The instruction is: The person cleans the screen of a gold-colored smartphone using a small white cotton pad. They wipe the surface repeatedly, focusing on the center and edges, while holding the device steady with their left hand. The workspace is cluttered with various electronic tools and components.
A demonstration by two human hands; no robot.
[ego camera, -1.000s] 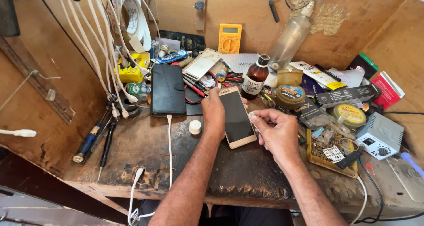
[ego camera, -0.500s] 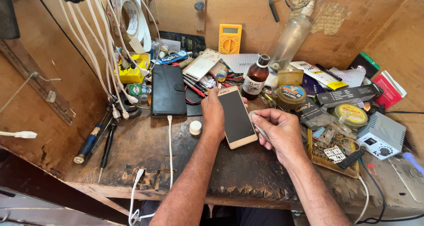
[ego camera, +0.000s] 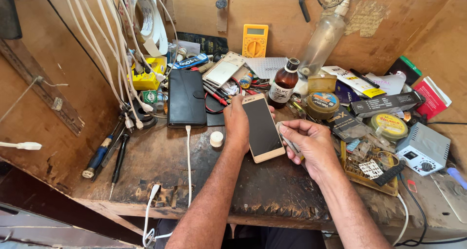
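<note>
1. Head view, nearest first: the right hand (ego camera: 309, 144) sits at the near right edge of the smartphone (ego camera: 262, 128); its fingers are clenched round a small flat tool (ego camera: 291, 143) with a pale tip, which shows between thumb and forefinger
2. Compared with a second ago, that tool tip has slid a little down the phone's right edge toward the near end, and the right wrist has dropped with it; the phone itself has barely shifted, so the work along that edge looks to be creeping on, not finished
3. The left hand (ego camera: 237, 125) lies along the phone's left edge, fingers wrapped under and grasping it, thumb side up, pinning it to the dark tabletop (ego camera: 272, 190) as it did before
4. The phone lies flat between the two sets of fingers, screen up and dark, gold frame showing; its long axis runs from near-right to far-left, the top end pointing away from the person and a touch leftward
5. Just left of the left fingers: a small white cap (ego camera: 216, 138) and a white cable (ego camera: 188, 156)
6. Beyond the fingertips: a brown bottle (ego camera: 284, 87), a black wallet case (ego camera: 186, 98) and, farthest, a yellow multimeter (ego camera: 255, 40) against the wooden wall
</note>
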